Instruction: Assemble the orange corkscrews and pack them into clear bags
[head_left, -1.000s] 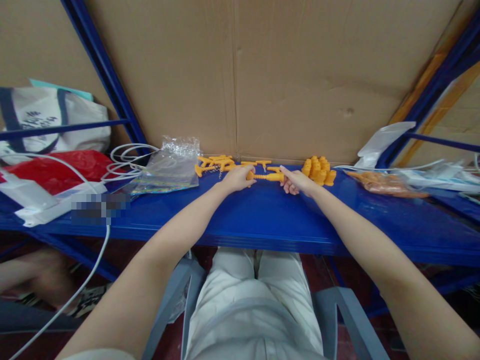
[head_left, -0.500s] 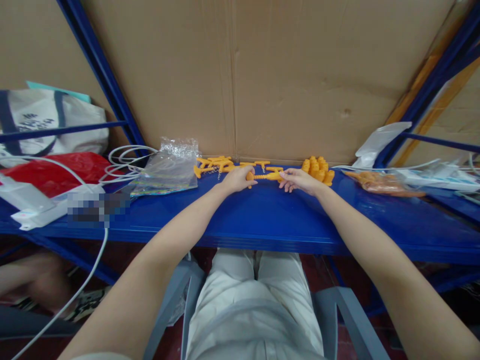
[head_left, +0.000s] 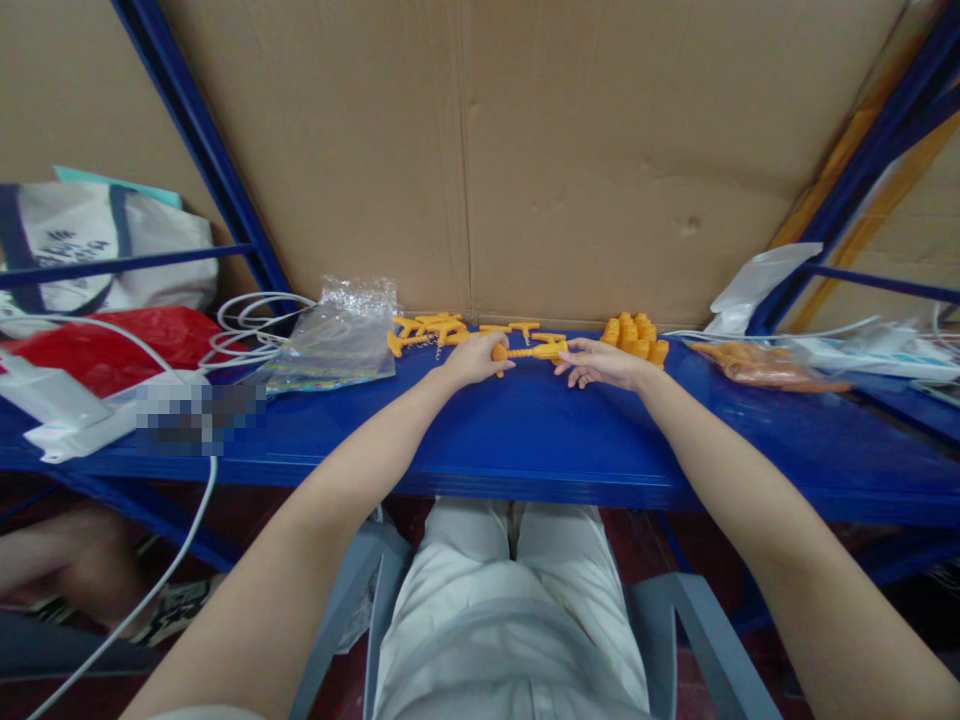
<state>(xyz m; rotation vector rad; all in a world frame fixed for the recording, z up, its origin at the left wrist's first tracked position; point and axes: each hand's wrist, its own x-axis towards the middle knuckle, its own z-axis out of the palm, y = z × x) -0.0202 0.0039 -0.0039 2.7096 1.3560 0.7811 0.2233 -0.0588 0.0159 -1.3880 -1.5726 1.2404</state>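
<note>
My left hand [head_left: 478,360] is closed on the left end of an orange screw-shaped piece [head_left: 519,353], which lies level above the blue table. At its right end, around a wider orange part [head_left: 549,349], my right hand [head_left: 598,362] has its thumb and forefinger against the piece, with the other fingers loosely curled. Behind my left hand is a pile of orange T-shaped handles [head_left: 427,327], some with metal spirals. A few more orange handles [head_left: 523,328] lie behind the held piece. Several orange ribbed parts [head_left: 634,336] are grouped just behind my right hand.
On the blue table [head_left: 525,440], a clear plastic bag [head_left: 337,340], white cables [head_left: 244,330], a red bag [head_left: 127,345] and a white power adapter [head_left: 67,400] lie left. Packed orange parts [head_left: 757,365] lie right. A cardboard wall [head_left: 555,150] stands behind. A person's leg [head_left: 75,550] shows lower left.
The fingers of my right hand have shifted slightly at the right end of the orange piece, showing more of its wider part. My left hand has stayed in place.
</note>
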